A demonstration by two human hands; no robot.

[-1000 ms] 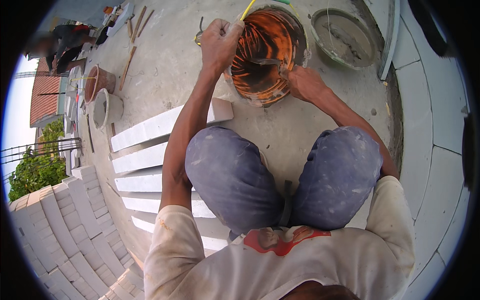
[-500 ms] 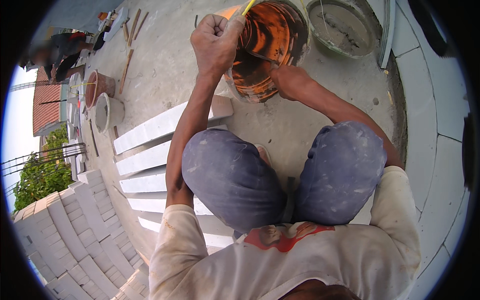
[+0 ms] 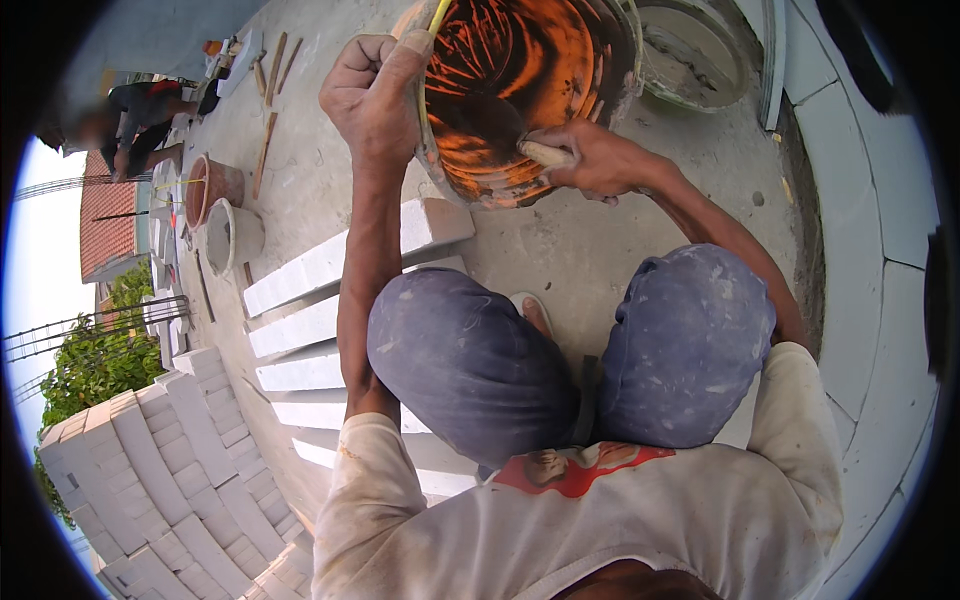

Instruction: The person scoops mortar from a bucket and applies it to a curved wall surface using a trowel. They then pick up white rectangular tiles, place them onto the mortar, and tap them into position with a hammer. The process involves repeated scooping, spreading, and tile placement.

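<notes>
Evidently, the work in hand was stirring or scraping inside the round, orange-lined bucket [image 3: 575, 75], which sat at the top centre of the frame on the grey concrete floor [image 3: 590, 225]. Its mouth was turned toward the wearer's knees, and its long axis seemed to run away toward the top, slightly leftward, though I couldn't judge the tilt well.

A tool with a pale, stubby handle [image 3: 547, 153] reached in over the lower right of the mouth, its length lying nearly crosswise and its working end pointing left; that end was lost in the dark interior. The right hand [image 3: 600, 160] was curled around this handle. The left hand [image 3: 372, 105] made a closed fist on the thin yellow bail [image 3: 440, 15] at the left rim; whether it pinched the rim too, I couldn't tell. Another stroke would call for a steady rim and a loose right wrist.

Beyond, at upper right, stood a round grey basin [image 3: 740, 72] of wet mortar; at centre left lay long white blocks [image 3: 330, 265].
</notes>
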